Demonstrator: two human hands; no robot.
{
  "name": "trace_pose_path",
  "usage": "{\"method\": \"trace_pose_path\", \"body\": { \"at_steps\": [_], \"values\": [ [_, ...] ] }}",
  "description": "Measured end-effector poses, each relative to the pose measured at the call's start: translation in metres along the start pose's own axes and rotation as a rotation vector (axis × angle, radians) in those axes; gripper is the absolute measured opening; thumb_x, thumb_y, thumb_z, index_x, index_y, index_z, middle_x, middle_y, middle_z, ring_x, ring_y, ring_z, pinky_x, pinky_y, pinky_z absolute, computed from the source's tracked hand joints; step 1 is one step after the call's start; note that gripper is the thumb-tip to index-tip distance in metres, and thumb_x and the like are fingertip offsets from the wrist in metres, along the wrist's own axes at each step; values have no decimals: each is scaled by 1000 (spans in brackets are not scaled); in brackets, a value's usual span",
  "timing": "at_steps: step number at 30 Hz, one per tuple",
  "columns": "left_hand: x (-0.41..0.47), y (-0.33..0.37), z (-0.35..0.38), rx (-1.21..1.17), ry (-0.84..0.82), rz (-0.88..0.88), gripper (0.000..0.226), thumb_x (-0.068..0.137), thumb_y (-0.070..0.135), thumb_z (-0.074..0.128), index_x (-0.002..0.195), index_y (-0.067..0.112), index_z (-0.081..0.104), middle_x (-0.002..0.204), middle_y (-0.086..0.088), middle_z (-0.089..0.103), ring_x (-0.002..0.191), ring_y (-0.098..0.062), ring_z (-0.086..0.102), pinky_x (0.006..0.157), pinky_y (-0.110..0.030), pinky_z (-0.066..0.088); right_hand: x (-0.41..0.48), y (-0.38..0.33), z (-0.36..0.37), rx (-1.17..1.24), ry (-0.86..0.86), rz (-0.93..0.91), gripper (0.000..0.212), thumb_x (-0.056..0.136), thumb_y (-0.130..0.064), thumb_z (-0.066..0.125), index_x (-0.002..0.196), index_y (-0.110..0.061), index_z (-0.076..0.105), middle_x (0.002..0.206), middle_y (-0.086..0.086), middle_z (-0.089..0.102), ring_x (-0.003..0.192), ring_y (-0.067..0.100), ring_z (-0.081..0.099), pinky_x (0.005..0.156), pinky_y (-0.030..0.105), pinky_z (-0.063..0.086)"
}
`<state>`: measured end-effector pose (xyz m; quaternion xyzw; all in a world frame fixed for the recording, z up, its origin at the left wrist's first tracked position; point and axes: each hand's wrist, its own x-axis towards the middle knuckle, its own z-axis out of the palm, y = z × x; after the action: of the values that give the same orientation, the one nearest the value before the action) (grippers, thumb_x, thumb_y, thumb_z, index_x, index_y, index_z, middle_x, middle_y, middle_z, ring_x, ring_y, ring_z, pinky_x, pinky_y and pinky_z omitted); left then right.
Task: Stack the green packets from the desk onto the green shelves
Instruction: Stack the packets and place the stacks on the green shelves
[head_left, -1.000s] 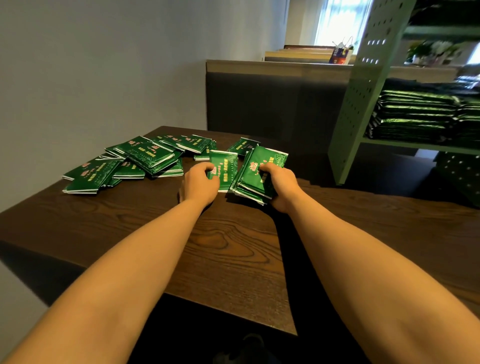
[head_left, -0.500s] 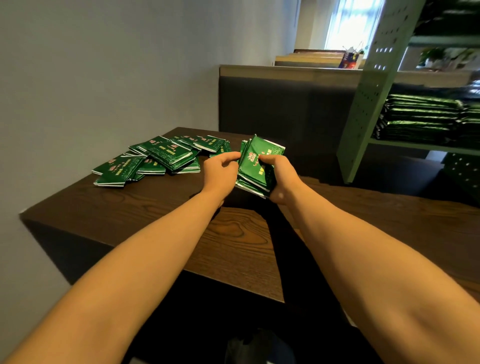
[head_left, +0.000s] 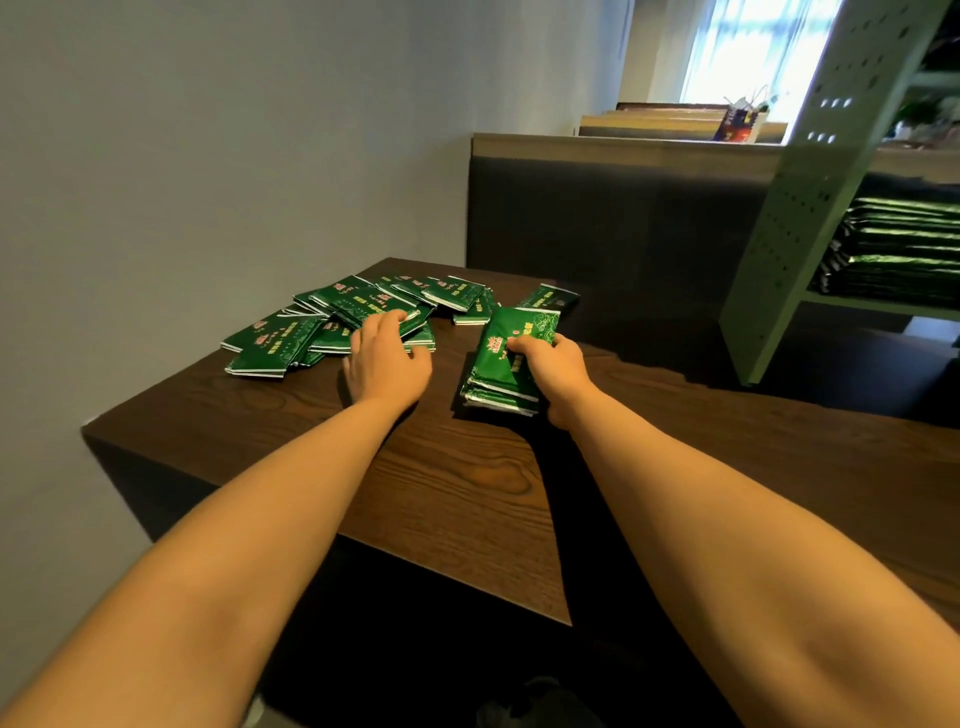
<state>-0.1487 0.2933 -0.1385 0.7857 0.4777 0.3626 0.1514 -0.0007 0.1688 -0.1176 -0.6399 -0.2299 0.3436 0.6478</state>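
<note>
Several green packets (head_left: 332, 322) lie scattered at the far left corner of the dark wooden desk (head_left: 467, 483). My right hand (head_left: 553, 366) grips a stack of green packets (head_left: 501, 371), its lower end resting on the desk. My left hand (head_left: 384, 358) reaches onto the near edge of the scattered pile, fingers spread and touching a packet there. One more packet (head_left: 553, 296) lies behind the held stack. The green shelves (head_left: 779, 228) stand at the right, with stacked green packets (head_left: 904, 249) on one shelf.
A grey wall runs along the desk's left side. A dark partition with a wooden top (head_left: 613, 208) stands behind the desk. The desk's front edge is near my arms.
My left hand has let go of the stack and moved left onto the scattered pile. My right hand now holds the stack alone, lowered to the desk.
</note>
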Motion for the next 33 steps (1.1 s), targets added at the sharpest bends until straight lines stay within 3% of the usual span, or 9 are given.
{"method": "trace_pose_path", "body": {
  "at_steps": [5,8,11,14,17,21,27,29,33],
  "values": [
    [20,-25,6,266,-214,6,84,93,42,56,158,26,6,166,2,0,152,-27,-5,119,-57,13,8,8,4,-133,-5,-48,11,94,-9,67,86,-17,63,95,6,72,91,25,71,91,43,57],
    [23,-26,11,278,-262,-21,89,93,48,53,158,22,-3,166,-1,4,152,-28,-3,118,-57,13,12,4,5,-207,20,-5,11,92,-19,70,96,-10,66,103,12,71,90,24,67,84,42,55],
    [22,-24,12,306,-214,-24,85,93,50,50,157,14,7,158,-10,17,147,-33,11,115,-55,22,14,1,5,-255,25,37,31,91,-26,71,111,-4,64,104,12,68,85,23,64,70,35,49],
    [19,-24,11,318,-182,-17,68,93,45,50,148,12,30,153,-13,21,144,-33,13,115,-53,23,13,0,3,-230,6,70,18,92,-24,70,95,-7,65,102,13,71,93,29,70,81,41,56],
    [20,-24,11,270,-185,-35,59,94,38,52,144,13,34,161,-11,18,150,-35,7,116,-56,20,12,-2,2,-208,-9,79,14,93,-22,70,89,-10,64,101,14,73,99,32,73,91,46,58],
    [18,-23,10,178,-132,-26,58,93,35,58,144,17,36,150,-6,40,137,-35,37,107,-55,36,9,-2,2,-204,-12,73,13,93,-20,70,86,-11,63,97,12,73,96,32,73,93,46,58],
    [14,-21,8,181,-51,40,43,97,25,54,140,20,54,145,-4,50,128,-31,48,102,-50,39,6,-2,2,-188,-15,85,14,93,-21,70,95,-10,62,100,13,73,93,29,73,90,45,58],
    [11,-19,7,186,-4,62,39,96,22,52,135,23,59,140,-1,55,127,-31,46,101,-49,37,5,-2,2,-183,-20,98,31,87,-26,73,110,-7,64,106,14,74,96,30,74,94,47,59],
    [7,-17,2,216,60,112,32,93,23,58,123,28,67,132,6,61,120,-26,43,97,-44,31,18,6,-1,-148,-33,66,95,53,-45,77,136,-7,52,115,12,70,102,31,72,98,54,57]
  ]
}}
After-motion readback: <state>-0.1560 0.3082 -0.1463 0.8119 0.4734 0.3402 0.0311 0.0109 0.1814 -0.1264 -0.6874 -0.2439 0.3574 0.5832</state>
